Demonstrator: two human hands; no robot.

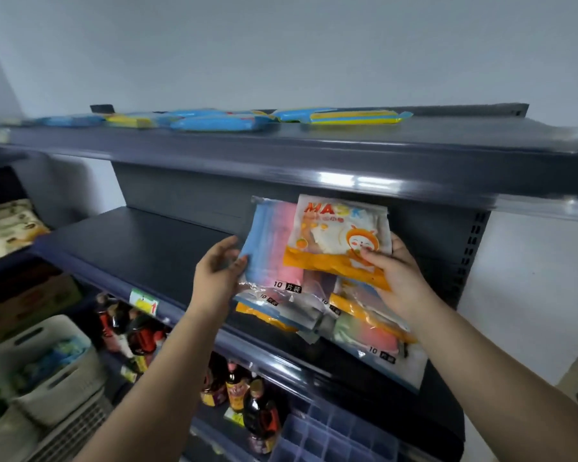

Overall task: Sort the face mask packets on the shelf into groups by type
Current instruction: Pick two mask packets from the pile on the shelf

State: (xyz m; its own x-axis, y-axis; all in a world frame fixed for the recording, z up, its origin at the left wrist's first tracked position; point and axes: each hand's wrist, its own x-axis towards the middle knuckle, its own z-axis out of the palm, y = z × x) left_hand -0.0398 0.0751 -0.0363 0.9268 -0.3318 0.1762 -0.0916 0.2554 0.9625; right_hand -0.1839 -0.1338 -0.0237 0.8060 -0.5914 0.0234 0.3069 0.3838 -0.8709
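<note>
I see a dark shelf [141,241] in front of a plain pale wall [281,45]. It is the middle board, and its left part is bare. The top board [347,151] above it holds flat blue and yellow packs [221,123] lying in a row.

The mask packets are at the right end of the middle shelf. A messy pile [364,325] of them lies there, one over another, and some hang past the front edge. Most are clear bags with pink, blue and green masks inside.

My left hand [219,271] grips a clear packet [271,241] of blue and pink masks by its left edge, with the fingers curled round it. My right hand [397,271] pinches an orange packet [341,238] with the thumb on its front. That one says MASK and has a small cartoon face. Both packets are held up just above the pile, and the orange one lies over the clear one.

Low on the left, a white basket [47,375] holds something blue and green; I cannot tell what. Dark bottles [247,398] stand on the boards below. A clear tray [327,435] with little square boxes sits at the bottom.
</note>
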